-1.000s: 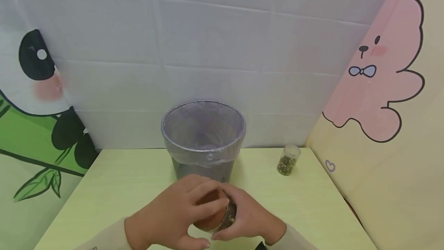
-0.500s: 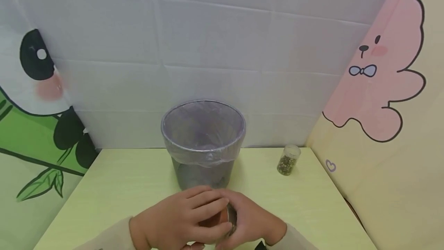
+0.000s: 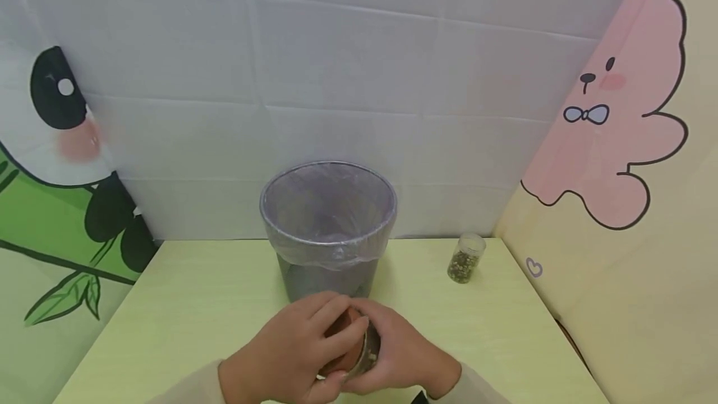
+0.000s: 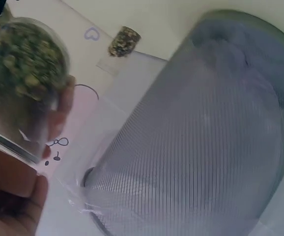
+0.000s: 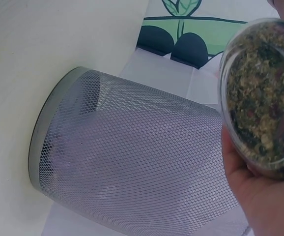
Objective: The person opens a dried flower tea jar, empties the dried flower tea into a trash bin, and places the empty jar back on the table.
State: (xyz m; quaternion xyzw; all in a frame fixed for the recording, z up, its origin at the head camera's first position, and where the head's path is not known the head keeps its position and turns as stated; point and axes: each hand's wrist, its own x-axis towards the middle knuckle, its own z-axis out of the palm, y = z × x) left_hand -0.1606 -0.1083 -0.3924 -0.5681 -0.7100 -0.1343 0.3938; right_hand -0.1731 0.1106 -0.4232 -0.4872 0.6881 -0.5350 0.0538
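Observation:
A clear jar (image 5: 265, 103) of dried green, yellow and reddish herbs lies in my right hand (image 3: 406, 351), which grips it round the side. Its orange-brown lid (image 3: 352, 345) faces left at the jar's mouth; whether it is threaded on I cannot tell. My left hand (image 3: 288, 351) holds this lid with its fingers curled over the top and its thumb below. In the left wrist view the lid's side (image 4: 9, 169) meets the jar's rim, and the herbs (image 4: 29, 61) show through the clear wall. In the head view, the hands hide most of the jar.
Just beyond my hands stands a grey mesh wastebasket (image 3: 331, 276) with a clear plastic liner folded over its rim. A second, smaller clear jar (image 3: 465, 260) of dried bits stands at the back right of the pale yellow table (image 3: 196, 292). White sheeting (image 3: 336, 67) hangs behind.
My left fingers wrapped further over the lid, then shifted, showing more of it again; the left thumb has come in to it. The right hand keeps its grip, nearly in place.

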